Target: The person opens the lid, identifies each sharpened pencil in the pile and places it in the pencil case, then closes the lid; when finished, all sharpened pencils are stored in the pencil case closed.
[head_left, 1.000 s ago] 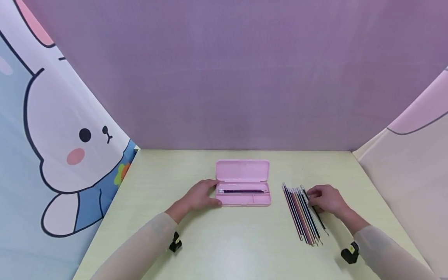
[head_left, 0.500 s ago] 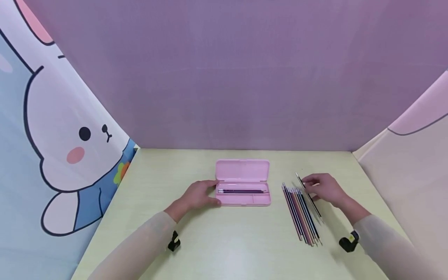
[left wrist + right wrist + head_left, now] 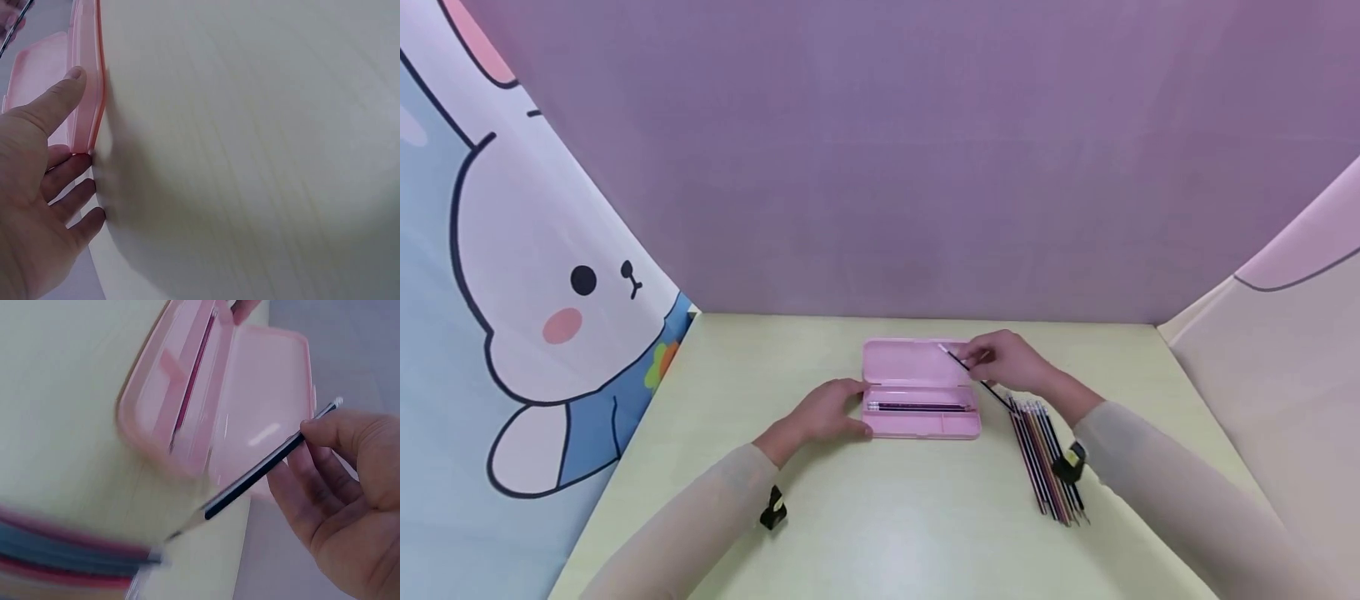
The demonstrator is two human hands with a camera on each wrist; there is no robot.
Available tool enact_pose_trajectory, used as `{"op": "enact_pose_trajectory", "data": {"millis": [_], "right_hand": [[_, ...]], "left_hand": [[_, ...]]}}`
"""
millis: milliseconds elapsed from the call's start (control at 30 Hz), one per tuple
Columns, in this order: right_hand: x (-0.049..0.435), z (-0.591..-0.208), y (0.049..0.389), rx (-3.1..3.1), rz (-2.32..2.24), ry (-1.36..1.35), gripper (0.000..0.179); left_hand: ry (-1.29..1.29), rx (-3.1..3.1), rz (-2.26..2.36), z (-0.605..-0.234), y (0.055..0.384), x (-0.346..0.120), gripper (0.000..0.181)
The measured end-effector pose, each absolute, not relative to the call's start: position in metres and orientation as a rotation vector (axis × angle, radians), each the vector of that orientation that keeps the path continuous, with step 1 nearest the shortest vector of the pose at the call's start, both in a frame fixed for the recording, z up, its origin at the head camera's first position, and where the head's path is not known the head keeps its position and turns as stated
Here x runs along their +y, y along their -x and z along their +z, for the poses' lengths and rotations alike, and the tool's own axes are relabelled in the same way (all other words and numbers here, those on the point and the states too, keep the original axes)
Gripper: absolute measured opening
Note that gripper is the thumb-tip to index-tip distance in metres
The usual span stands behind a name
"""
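Note:
In the head view, an open pink pencil case [image 3: 904, 426] lies on the table with its lid folded back. Dark pencils [image 3: 919, 407] rest in its long compartment. My left hand [image 3: 823, 410] holds the case's left end, thumb along the front wall [image 3: 76, 74] and fingers around the end. Between right thumb and fingers I pinch a black-and-silver pencil [image 3: 250, 477] near its white eraser end. That right hand [image 3: 1006, 360] is over the lid's right side, the pencil slanting with its tip down toward the loose pencils.
Right of the case lies a bundle of loose pencils [image 3: 1034, 458], partly under the right wrist's camera [image 3: 1069, 463]. A purple cloth wall [image 3: 925, 167] rises behind the pale wooden table [image 3: 880, 517]. Printed cloth [image 3: 550, 333] with a rabbit hangs at the left.
My right hand has lifted a pencil from the right edge of the bundle and carried it left to above the case lid. The left hand has stayed at the case.

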State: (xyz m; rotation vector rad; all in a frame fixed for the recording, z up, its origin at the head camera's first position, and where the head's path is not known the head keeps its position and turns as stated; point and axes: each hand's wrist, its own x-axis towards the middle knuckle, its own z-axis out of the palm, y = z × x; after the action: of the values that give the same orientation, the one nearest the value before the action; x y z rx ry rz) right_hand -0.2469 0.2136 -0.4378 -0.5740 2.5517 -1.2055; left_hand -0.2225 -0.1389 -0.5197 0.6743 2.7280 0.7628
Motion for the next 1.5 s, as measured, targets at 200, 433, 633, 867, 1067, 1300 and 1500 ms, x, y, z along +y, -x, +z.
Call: {"op": "enact_pose_trajectory", "data": {"millis": [200,433,633,867,1067,1300,1500], "right_hand": [[0.173,-0.445,0.263,2.557,-1.147,0.769,0.024],[0.143,-0.460,0.271,2.533,-1.113,0.792,0.023],[0.131,-0.478,0.268,2.538,-1.069,0.805,0.025],[0.125,-0.493,0.264,2.564,-1.002,0.840,0.023],[0.117,-0.494,0.258,2.626,-0.911,0.829,0.021],[0.107,-0.501,0.255,2.770,-0.724,0.824,0.023],[0.102,-0.505,0.254,2.836,-0.634,0.780,0.020]], "left_hand": [[-0.651,2.746,0.738,-0.520,0.222,-0.140,0.089],[-0.630,2.747,0.740,-0.519,0.221,-0.139,0.088],[-0.625,2.748,0.726,-0.520,0.221,-0.137,0.089],[-0.618,2.730,0.737,-0.521,0.221,-0.138,0.089],[-0.601,2.727,0.750,-0.522,0.220,-0.138,0.089],[-0.595,2.729,0.752,-0.522,0.219,-0.140,0.090],[-0.594,2.738,0.751,-0.524,0.219,-0.140,0.090]]}}
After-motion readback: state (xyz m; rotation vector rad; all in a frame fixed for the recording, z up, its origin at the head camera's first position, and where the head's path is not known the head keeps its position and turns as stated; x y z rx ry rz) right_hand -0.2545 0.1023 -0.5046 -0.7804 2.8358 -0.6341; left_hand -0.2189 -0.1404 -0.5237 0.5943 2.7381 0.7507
